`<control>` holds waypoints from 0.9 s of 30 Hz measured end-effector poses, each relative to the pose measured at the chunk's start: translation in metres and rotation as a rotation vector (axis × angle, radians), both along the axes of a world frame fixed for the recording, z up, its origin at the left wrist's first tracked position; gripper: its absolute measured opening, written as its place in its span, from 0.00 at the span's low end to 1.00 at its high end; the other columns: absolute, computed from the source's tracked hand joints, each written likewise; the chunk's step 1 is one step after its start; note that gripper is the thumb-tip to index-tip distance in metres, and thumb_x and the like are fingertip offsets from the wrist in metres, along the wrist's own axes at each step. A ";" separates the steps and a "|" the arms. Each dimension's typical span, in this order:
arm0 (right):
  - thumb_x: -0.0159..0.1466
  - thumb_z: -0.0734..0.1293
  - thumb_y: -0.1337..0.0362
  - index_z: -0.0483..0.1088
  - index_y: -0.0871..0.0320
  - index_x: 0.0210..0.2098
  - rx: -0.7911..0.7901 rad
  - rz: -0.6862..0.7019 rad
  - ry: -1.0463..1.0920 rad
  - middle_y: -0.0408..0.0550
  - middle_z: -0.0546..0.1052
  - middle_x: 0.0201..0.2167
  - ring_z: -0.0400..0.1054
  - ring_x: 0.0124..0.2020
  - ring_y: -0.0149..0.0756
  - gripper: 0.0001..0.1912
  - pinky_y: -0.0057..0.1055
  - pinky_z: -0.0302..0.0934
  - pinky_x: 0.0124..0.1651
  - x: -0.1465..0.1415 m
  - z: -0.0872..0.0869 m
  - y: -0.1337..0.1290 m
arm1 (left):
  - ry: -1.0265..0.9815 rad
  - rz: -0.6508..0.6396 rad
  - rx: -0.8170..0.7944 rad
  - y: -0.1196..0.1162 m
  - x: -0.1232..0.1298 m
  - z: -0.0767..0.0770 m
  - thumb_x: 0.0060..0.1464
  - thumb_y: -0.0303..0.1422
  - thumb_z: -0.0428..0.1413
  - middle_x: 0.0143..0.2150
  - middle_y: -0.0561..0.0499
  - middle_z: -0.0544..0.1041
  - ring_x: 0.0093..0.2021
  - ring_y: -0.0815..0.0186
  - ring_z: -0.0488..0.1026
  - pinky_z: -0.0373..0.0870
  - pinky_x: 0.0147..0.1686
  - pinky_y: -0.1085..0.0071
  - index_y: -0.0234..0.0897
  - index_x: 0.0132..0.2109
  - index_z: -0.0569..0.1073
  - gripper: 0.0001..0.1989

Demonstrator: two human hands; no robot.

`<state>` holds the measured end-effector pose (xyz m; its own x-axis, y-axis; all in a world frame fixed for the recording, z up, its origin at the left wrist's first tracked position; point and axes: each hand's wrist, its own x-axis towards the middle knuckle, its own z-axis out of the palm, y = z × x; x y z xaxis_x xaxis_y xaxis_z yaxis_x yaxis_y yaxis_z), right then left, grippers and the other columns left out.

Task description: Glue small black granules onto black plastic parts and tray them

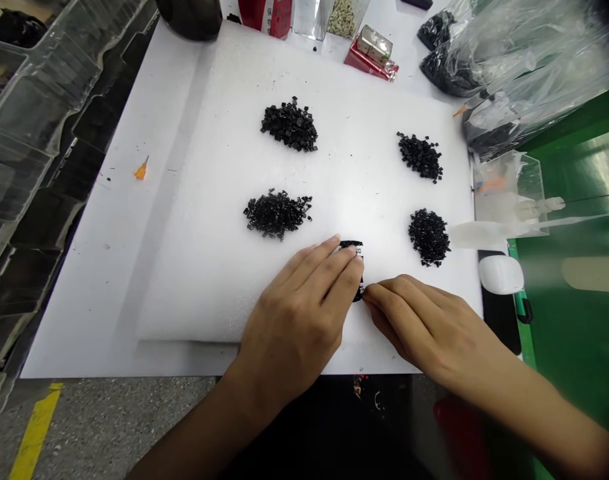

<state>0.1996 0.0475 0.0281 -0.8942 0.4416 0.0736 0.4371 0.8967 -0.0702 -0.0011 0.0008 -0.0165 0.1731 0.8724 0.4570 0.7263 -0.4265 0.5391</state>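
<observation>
The black strip lies on the white foam sheet, mostly hidden beneath my left fingers, its near end just at my right fingertips. Starting from the left, the orange needle tip sits loose on the white table, well apart from my work; a sweep of my forearm could send it rolling. Next come the upper left pile and the lower left pile of small black bits. They are unboxed, so a tug on the sheet or a brush of my knuckles could scatter them. My left hand lies across the strip with its fingers stretched out; I cannot tell whether the thumb underneath closes on anything. Pressing too hard there might sink the strip into the foam and bend it; pressing too lightly might let it skid. My right hand has its fingertips drawn together at the strip's edge, though I cannot tell whether they grasp it or some tiny bit; a slip could twist that end. Farther right, the lower right pile is near enough for a careless wrist to smear it.
</observation>
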 end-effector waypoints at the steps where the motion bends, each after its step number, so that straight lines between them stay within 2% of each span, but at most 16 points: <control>1: 0.71 0.62 0.77 0.69 0.68 0.52 -0.006 -0.010 -0.001 0.53 0.74 0.37 0.67 0.33 0.41 0.11 0.38 0.64 0.32 0.001 0.000 -0.001 | 0.001 -0.001 -0.003 0.000 0.000 0.000 0.64 0.16 0.51 0.60 0.42 0.79 0.67 0.56 0.70 0.70 0.68 0.57 0.25 0.59 0.75 0.19; 4: 0.71 0.64 0.76 0.68 0.65 0.54 -0.056 -0.063 0.075 0.53 0.75 0.38 0.69 0.35 0.41 0.13 0.39 0.67 0.35 0.005 -0.005 -0.004 | 0.000 0.000 -0.009 -0.001 0.000 0.001 0.64 0.17 0.51 0.60 0.42 0.79 0.67 0.56 0.70 0.70 0.68 0.57 0.26 0.59 0.75 0.18; 7: 0.69 0.67 0.77 0.68 0.61 0.57 -0.156 -0.142 0.248 0.52 0.76 0.42 0.71 0.37 0.39 0.18 0.37 0.69 0.38 0.008 -0.011 -0.010 | -0.001 -0.002 -0.009 0.000 -0.001 0.001 0.65 0.17 0.51 0.60 0.42 0.79 0.67 0.56 0.70 0.70 0.68 0.57 0.26 0.58 0.75 0.18; 12: 0.67 0.68 0.80 0.71 0.55 0.58 -0.276 -0.287 0.495 0.49 0.77 0.41 0.73 0.37 0.39 0.24 0.37 0.71 0.38 0.008 -0.020 -0.024 | 0.005 -0.006 -0.012 0.000 -0.001 0.000 0.65 0.17 0.51 0.60 0.41 0.79 0.67 0.56 0.70 0.69 0.68 0.58 0.26 0.58 0.75 0.17; 15: 0.65 0.68 0.82 0.73 0.57 0.56 -0.261 -0.357 0.618 0.49 0.77 0.38 0.73 0.36 0.38 0.24 0.36 0.69 0.34 0.003 -0.023 -0.032 | 0.001 -0.011 -0.009 -0.001 -0.001 0.000 0.65 0.17 0.50 0.60 0.42 0.79 0.67 0.56 0.70 0.69 0.68 0.58 0.26 0.58 0.75 0.17; 19: 0.65 0.68 0.81 0.73 0.58 0.55 -0.176 -0.410 0.650 0.49 0.78 0.38 0.73 0.36 0.38 0.21 0.35 0.69 0.35 -0.006 -0.028 -0.038 | 0.014 -0.027 -0.028 0.002 -0.004 0.003 0.65 0.17 0.49 0.61 0.42 0.78 0.66 0.56 0.71 0.71 0.66 0.57 0.27 0.59 0.74 0.19; 21: 0.66 0.68 0.80 0.73 0.56 0.55 -0.143 -0.448 0.659 0.48 0.78 0.38 0.74 0.35 0.37 0.21 0.35 0.70 0.34 -0.008 -0.031 -0.040 | 0.094 -0.097 -0.040 0.008 -0.009 0.008 0.63 0.15 0.47 0.66 0.43 0.74 0.68 0.53 0.68 0.72 0.63 0.53 0.31 0.61 0.72 0.24; 23: 0.66 0.68 0.79 0.73 0.55 0.54 -0.124 -0.501 0.684 0.46 0.78 0.37 0.74 0.33 0.36 0.20 0.34 0.70 0.33 -0.008 -0.033 -0.042 | 0.210 -0.228 -0.065 0.016 -0.017 0.015 0.59 0.13 0.45 0.71 0.46 0.68 0.72 0.49 0.62 0.73 0.59 0.50 0.35 0.65 0.69 0.30; 25: 0.67 0.68 0.78 0.74 0.55 0.53 -0.116 -0.543 0.709 0.46 0.79 0.36 0.74 0.32 0.35 0.19 0.33 0.70 0.33 -0.007 -0.035 -0.044 | 0.293 -0.349 -0.104 0.024 -0.025 0.023 0.55 0.12 0.44 0.71 0.47 0.69 0.74 0.49 0.58 0.73 0.58 0.50 0.35 0.67 0.66 0.35; 27: 0.67 0.68 0.77 0.74 0.54 0.52 -0.115 -0.563 0.733 0.46 0.79 0.36 0.74 0.32 0.36 0.18 0.33 0.70 0.32 -0.007 -0.037 -0.045 | 0.326 -0.405 -0.137 0.029 -0.033 0.029 0.55 0.11 0.44 0.67 0.47 0.73 0.73 0.53 0.60 0.73 0.58 0.53 0.33 0.68 0.65 0.35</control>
